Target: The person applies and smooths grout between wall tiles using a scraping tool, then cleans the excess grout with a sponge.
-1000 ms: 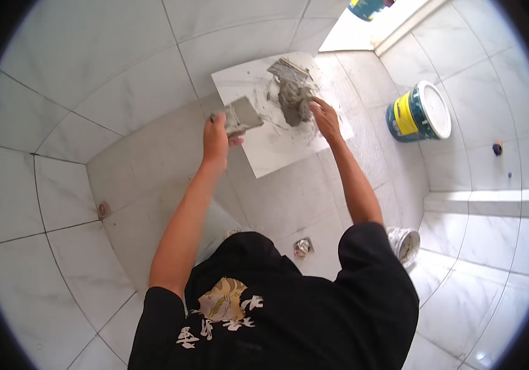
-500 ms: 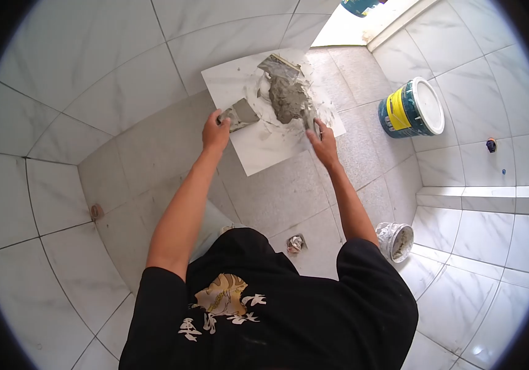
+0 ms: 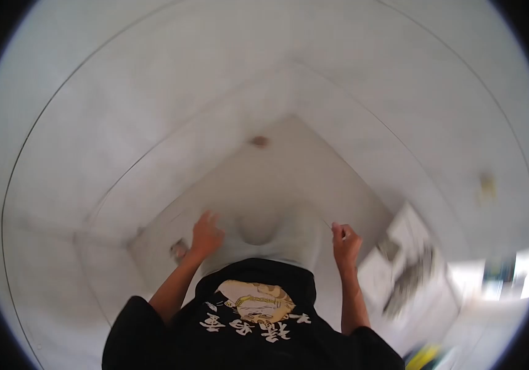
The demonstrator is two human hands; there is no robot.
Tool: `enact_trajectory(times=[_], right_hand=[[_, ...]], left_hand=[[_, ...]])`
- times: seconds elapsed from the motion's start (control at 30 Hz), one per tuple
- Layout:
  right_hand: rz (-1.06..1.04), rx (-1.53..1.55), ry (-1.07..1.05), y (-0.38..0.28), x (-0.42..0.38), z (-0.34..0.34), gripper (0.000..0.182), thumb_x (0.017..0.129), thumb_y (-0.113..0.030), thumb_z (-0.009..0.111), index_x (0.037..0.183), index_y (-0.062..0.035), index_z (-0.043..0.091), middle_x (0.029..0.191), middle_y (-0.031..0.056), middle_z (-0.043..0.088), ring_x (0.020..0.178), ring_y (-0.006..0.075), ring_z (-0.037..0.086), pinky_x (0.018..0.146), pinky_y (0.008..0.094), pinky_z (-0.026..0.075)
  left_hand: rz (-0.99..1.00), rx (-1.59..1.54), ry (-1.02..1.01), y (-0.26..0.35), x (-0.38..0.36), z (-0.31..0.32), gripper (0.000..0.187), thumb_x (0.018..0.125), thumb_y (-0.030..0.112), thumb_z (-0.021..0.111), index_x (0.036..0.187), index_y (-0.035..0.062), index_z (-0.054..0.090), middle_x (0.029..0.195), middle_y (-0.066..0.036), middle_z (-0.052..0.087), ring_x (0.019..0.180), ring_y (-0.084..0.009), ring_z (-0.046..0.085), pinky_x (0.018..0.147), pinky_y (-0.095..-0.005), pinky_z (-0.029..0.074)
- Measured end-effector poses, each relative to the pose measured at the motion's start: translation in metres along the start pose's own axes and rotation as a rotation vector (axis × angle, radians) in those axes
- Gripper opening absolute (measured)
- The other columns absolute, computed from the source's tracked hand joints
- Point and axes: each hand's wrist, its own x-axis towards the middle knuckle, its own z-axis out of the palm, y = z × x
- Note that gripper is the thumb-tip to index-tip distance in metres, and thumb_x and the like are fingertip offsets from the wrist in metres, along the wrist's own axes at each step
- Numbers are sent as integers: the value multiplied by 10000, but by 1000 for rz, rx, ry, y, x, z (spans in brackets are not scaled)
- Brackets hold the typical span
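Note:
Motion blurs this view. My left hand [image 3: 208, 236] is held in front of my left thigh, its fingers loosely apart with nothing visible in them. In front of my right thigh my right hand [image 3: 346, 242] is closed, and whatever it may hold cannot be made out. To the right of that hand a white board [image 3: 369, 273] lies on the floor. It carries a heap of grey mortar [image 3: 409, 280] and a flat grey scraper [image 3: 389, 248]. Neither hand touches the board.
Marbled wall tiles [image 3: 184, 123] meet in a corner ahead. A small brown round fitting [image 3: 258, 142] is on the floor near the wall. A floor drain opening [image 3: 179, 250] lies left of my left hand. A yellow-labelled bucket [image 3: 425, 356] shows at the lower right.
The view has swung left to the corner, and the board now appears at right. My left hand has let go of the scraper, and the trowel no longer shows in my right hand.

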Motion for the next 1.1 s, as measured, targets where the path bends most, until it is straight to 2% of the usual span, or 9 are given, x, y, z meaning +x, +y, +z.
enact_trajectory(times=[0.13,0.23,0.3,0.4,0.6,0.73,0.9,0.97,1.1], right_hand=[[-777,340,-499,-142,26,124,51,843,4,657,894,8,654,824,123,660,695,251,624,623,330,497],[-700,232,-1043,-222,-18,149,109,820,30,653,919,-12,665,918,120,672,813,251,645,716,340,517],[-1112,162,-1081,-251,-44,167,118,815,51,635,910,-13,667,939,139,668,850,260,655,753,348,523],[-1661,424,-1060,-321,-73,193,148,786,102,569,839,-14,644,909,178,665,891,300,653,807,384,514],[-1472,388,-1831,-441,-128,268,139,857,-40,447,845,17,573,909,129,603,866,222,561,807,309,441],[-2258,793,-1692,-471,-290,230,186,892,-85,568,1027,41,591,1007,180,606,919,326,560,842,383,446],[-2323,1344,-1646,-456,-476,97,96,909,-80,593,929,13,607,907,141,588,844,300,563,769,375,459],[-2263,1546,-1546,-456,-511,113,81,913,-77,596,902,3,606,875,129,573,836,307,552,754,383,455],[-2366,1598,-1374,-485,-525,182,64,907,-50,558,888,-9,603,871,125,568,843,307,538,762,390,445]], left_hand=[[-559,-212,150,-43,-160,19,700,880,449,611,1400,14,434,1417,-283,423,1284,-423,432,1099,-471,317],[-975,-792,209,18,-282,34,619,888,438,580,1355,37,513,1305,-258,552,1185,-376,542,1026,-430,406],[-1133,-865,285,70,-342,26,491,881,366,601,1259,53,607,1128,-203,667,1035,-315,642,919,-401,483],[-1462,-606,1101,109,-365,43,313,891,250,623,1111,33,674,808,-131,714,750,-256,698,690,-355,536],[-1872,-348,1880,175,-367,-35,326,918,300,633,881,-18,692,594,-79,626,530,-130,612,516,-283,455],[-2050,-281,2005,223,-378,18,322,908,284,657,769,-4,697,602,-43,618,575,-82,584,547,-249,461],[-2218,446,1683,391,-392,124,268,890,194,612,1092,26,669,806,-95,668,702,-124,658,641,-266,517],[-2277,-46,2206,452,-358,130,361,861,147,611,1201,27,613,866,-123,680,695,-165,663,596,-299,513],[-2559,-359,2372,511,-319,172,377,864,140,607,1233,64,607,880,-85,659,711,-148,654,551,-275,490]])
